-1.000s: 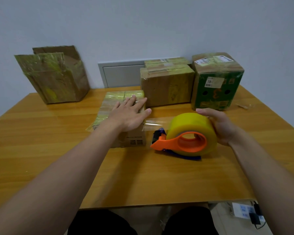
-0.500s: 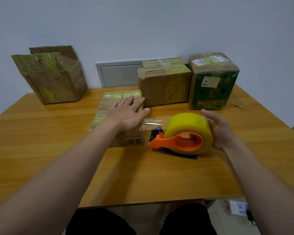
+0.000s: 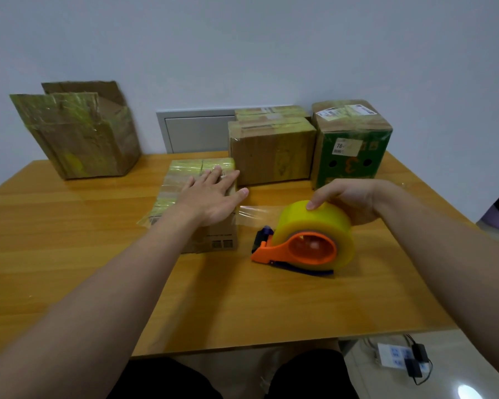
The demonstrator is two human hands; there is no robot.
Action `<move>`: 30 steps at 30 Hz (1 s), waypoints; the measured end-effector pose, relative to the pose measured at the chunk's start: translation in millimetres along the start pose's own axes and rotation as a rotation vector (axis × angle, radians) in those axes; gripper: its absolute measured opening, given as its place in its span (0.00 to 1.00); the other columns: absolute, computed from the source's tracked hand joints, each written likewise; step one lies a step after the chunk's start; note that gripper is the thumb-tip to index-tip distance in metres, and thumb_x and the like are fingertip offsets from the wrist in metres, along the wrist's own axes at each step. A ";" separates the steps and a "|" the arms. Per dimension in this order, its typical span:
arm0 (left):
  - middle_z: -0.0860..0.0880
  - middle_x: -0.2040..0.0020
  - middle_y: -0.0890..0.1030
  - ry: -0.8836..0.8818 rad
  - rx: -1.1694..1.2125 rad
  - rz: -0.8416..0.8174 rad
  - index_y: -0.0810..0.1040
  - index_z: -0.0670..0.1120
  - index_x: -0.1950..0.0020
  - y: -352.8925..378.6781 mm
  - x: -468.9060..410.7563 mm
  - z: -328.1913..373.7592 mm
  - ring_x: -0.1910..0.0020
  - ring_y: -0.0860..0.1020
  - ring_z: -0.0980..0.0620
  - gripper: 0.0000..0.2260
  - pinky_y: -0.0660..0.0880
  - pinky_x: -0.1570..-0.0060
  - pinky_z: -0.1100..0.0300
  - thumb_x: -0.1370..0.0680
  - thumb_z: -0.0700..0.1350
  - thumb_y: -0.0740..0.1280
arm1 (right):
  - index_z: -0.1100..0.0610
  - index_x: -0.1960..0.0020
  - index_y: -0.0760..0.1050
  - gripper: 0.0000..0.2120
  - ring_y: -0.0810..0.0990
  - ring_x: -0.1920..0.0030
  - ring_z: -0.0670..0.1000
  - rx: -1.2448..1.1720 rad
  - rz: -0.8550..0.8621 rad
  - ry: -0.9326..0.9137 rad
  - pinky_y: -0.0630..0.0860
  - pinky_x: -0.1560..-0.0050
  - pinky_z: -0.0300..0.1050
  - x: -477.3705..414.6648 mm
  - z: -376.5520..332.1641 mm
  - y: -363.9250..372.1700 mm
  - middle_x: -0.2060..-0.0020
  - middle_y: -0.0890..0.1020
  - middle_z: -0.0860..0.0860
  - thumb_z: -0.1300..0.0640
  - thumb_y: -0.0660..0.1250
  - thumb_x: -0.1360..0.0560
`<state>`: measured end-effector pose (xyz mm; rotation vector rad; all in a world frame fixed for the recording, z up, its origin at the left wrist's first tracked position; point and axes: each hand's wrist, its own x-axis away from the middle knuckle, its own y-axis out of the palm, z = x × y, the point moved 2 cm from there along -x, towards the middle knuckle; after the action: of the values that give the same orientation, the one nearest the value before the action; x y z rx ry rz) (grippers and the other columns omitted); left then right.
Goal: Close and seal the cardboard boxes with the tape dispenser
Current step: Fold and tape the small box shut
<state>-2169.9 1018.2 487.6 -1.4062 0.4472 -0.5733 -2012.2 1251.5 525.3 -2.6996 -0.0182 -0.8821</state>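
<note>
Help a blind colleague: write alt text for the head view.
A person's left hand presses flat on a taped cardboard box while the right hand grips the yellow roll of an orange tape dispenser beside it, clear tape stretched between them. An open box and sealed boxes stand behind on the wooden table.
</note>
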 end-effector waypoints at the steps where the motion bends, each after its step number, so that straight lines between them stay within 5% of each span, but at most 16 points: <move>1: 0.49 0.15 0.43 0.002 0.004 0.001 0.45 0.63 0.16 0.0 -0.1 0.3 0.16 0.43 0.46 0.31 0.41 0.19 0.42 0.18 0.71 0.42 | 0.55 0.36 0.70 0.34 0.84 0.47 0.61 0.000 -0.005 0.005 0.81 0.51 0.53 0.2 -0.4 0.9 0.42 0.81 0.60 0.52 0.75 0.40; 10: 0.49 0.15 0.43 0.004 0.010 -0.001 0.45 0.63 0.16 -0.5 1.0 0.7 0.16 0.43 0.47 0.32 0.41 0.19 0.42 0.19 0.71 0.41 | 0.63 0.36 0.74 0.29 0.83 0.64 0.57 -0.066 0.003 -0.049 0.80 0.60 0.49 -4.3 -6.7 0.7 0.60 0.83 0.60 0.49 0.71 0.33; 17: 0.50 0.15 0.43 -0.005 0.016 -0.001 0.45 0.63 0.17 0.4 1.5 -0.2 0.16 0.43 0.47 0.31 0.40 0.19 0.42 0.19 0.71 0.42 | 0.60 0.37 0.76 0.29 0.83 0.64 0.57 -0.040 0.034 -0.143 0.81 0.64 0.47 5.1 -11.7 -13.5 0.60 0.84 0.58 0.48 0.76 0.34; 21: 0.50 0.15 0.43 -0.004 0.022 0.001 0.45 0.63 0.17 -0.1 0.9 0.6 0.16 0.43 0.47 0.31 0.40 0.19 0.42 0.18 0.70 0.42 | 0.52 0.40 0.77 0.26 0.86 0.57 0.55 -0.039 0.064 -0.180 0.82 0.58 0.49 7.7 3.5 -14.6 0.58 0.88 0.53 0.47 0.76 0.36; 25: 0.50 0.15 0.43 -0.013 0.014 -0.003 0.44 0.64 0.17 1.6 -1.2 -0.2 0.16 0.42 0.47 0.31 0.40 0.19 0.42 0.18 0.71 0.41 | 0.49 0.40 0.75 0.32 0.87 0.56 0.54 -0.107 0.080 -0.249 0.82 0.60 0.47 5.4 12.3 -9.7 0.54 0.87 0.53 0.41 0.76 0.41; 30: 0.50 0.15 0.42 -0.008 0.024 -0.001 0.45 0.63 0.17 0.2 0.1 1.2 0.16 0.42 0.47 0.30 0.40 0.19 0.43 0.18 0.69 0.42 | 0.53 0.39 0.73 0.59 0.88 0.57 0.52 -0.127 0.089 -0.318 0.82 0.62 0.45 -4.0 27.6 -2.8 0.55 0.88 0.52 0.28 0.81 0.65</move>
<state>-2169.1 1019.1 487.6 -1.3857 0.4313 -0.5719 -1999.9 1262.3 502.6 -2.9047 0.0916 -0.4360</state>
